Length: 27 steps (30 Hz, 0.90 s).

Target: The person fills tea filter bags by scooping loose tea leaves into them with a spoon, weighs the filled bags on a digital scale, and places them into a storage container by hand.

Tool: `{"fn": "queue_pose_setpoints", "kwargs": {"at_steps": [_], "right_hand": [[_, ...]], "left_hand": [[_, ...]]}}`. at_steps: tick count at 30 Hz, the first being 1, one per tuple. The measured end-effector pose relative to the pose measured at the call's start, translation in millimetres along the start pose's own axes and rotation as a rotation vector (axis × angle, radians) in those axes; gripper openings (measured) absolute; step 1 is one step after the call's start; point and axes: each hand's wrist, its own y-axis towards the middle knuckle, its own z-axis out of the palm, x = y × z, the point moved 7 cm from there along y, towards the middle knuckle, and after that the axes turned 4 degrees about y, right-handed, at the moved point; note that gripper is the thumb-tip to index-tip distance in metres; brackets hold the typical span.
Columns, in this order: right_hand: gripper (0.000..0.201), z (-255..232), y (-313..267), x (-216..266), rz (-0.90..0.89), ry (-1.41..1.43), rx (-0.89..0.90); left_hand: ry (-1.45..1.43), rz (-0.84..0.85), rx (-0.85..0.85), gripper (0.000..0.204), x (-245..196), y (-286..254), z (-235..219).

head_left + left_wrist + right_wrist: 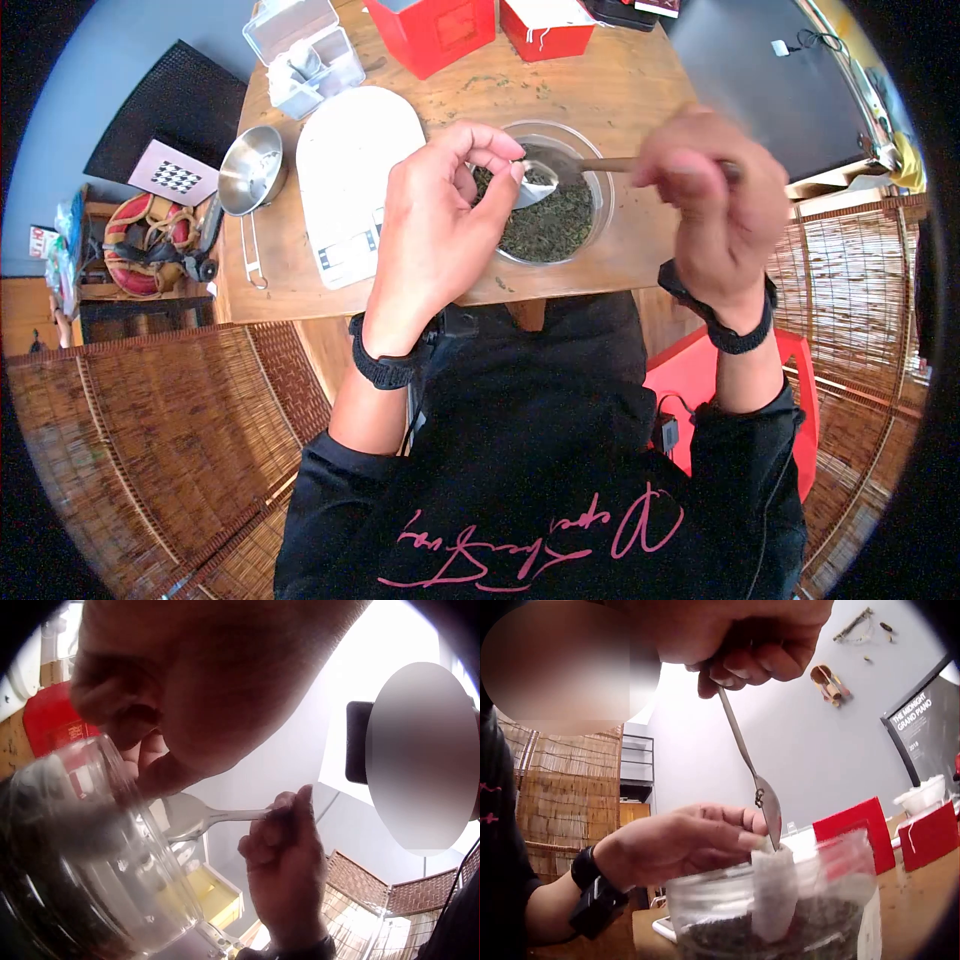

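Note:
Over a clear jar (607, 200) of dried green leaves (555, 230), my left hand (435, 215) pinches the rim of a small white pouch (774, 900) between thumb and fingers. The pouch hangs upright against the jar's mouth in the right wrist view. My right hand (715, 190) grips a metal spoon (739, 735) by its handle. The spoon's tip points down into the pouch's opening, and a few leaf bits cling to its bowl. In the left wrist view, the jar wall covers part of the spoon.
A white kitchen scale (360, 150) lies left of the jar, with a long-handled metal pan (240, 180) beyond it. Along the back stand a clear plastic box (345, 70) with white contents and red boxes (440, 35). Leaf crumbs are scattered on the wooden table (640, 85).

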Motion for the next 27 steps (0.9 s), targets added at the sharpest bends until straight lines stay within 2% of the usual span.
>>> {"fn": "queue_pose_setpoints", "kwargs": {"at_steps": [1,3,4,5,7,11,13,15,16,19,20,21,25,27], "right_hand": [[0.033,0.3,-0.6,1.4,0.004,-0.002,0.001],[0.012,4.2,0.8,0.9,0.048,0.034,0.054],[0.011,-1.6,0.1,2.7,0.027,0.022,0.023],[0.011,-1.6,-0.3,1.6,0.025,0.027,0.022],[0.033,-4.3,-0.6,0.4,-0.015,0.014,-0.019],[0.033,7.5,-1.2,4.2,-0.029,-0.008,0.079],[0.031,1.2,-0.5,6.4,-0.07,-0.008,0.023],[0.03,-0.9,-1.7,-2.1,-0.03,0.025,-0.004],[0.031,6.0,-2.4,-2.4,-0.019,-0.013,0.065],[0.032,6.4,-2.0,3.8,-0.055,0.017,0.059],[0.032,-0.2,-3.1,3.8,-0.049,0.074,-0.02],[0.032,0.9,-2.6,3.3,-0.053,0.077,-0.02],[0.035,11.8,-5.0,-1.8,-0.032,-0.028,0.101],[0.032,2.0,-6.1,-0.3,-0.013,0.092,-0.051]], "left_hand": [[-0.003,-0.002,0.003,0.014,-0.1,-0.7,1.5],[0.006,-0.008,0.0,0.014,0.3,-0.3,1.2],[0.009,-0.01,-0.005,0.014,0.0,-0.8,0.4],[-0.003,-0.013,-0.004,0.013,0.4,-1.1,-0.4],[-0.014,-0.016,0.003,0.013,0.7,-0.2,-1.0],[0.03,0.019,-0.022,0.012,-3.6,0.0,-2.4],[0.035,0.027,-0.027,0.012,-3.7,-0.8,-4.2],[0.031,0.023,-0.024,0.012,-2.0,-0.1,-3.0],[0.028,0.023,-0.019,0.012,-2.1,-0.2,-1.5],[0.039,0.026,-0.043,0.012,-1.6,-0.3,-2.6],[0.025,0.02,-0.04,0.012,-1.2,-1.5,-2.7],[0.011,0.016,-0.037,0.012,-0.8,-1.7,-3.4],[0.04,0.032,-0.037,0.012,-2.3,-1.4,-2.4],[0.013,0.024,-0.035,0.012,0.6,-2.2,-3.6]]}}
